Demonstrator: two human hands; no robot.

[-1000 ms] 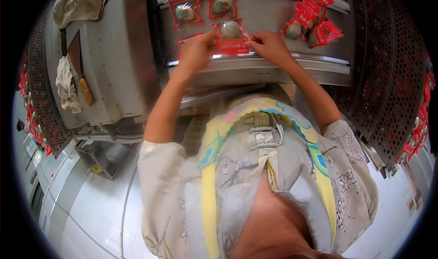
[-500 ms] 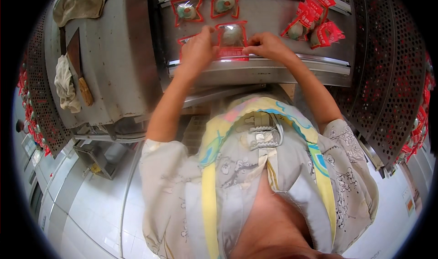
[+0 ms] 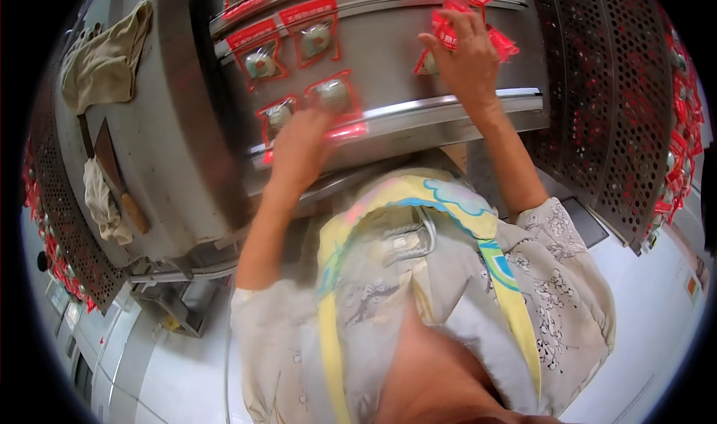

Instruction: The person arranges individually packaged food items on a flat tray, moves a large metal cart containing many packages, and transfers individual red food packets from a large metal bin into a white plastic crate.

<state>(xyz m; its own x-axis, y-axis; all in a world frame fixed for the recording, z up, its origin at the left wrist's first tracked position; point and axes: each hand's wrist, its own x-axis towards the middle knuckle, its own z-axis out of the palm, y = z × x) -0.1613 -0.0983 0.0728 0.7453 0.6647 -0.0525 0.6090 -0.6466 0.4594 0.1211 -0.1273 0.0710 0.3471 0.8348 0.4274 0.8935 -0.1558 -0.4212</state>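
Observation:
Red-edged clear packets, each with a round pale cake inside, lie in rows on a steel machine bed (image 3: 448,58). My left hand (image 3: 302,146) rests on the near row, its fingers on one packet (image 3: 334,95) beside another packet (image 3: 278,116). Farther right, my right hand (image 3: 467,54) reaches into a loose pile of red packets (image 3: 478,21), fingers spread over them. Two more packets (image 3: 287,47) lie in the row behind.
Perforated metal trays stand at the right (image 3: 605,103) and the left (image 3: 63,230), with red packets along their outer edges. A beige cloth (image 3: 104,62) and a white rag (image 3: 101,200) hang on the machine's left side. A scraper with a wooden handle (image 3: 119,192) lies there.
My right hand left the near packet and moved right and away to the pile of packets. My left hand stays on the near row. The view has tilted.

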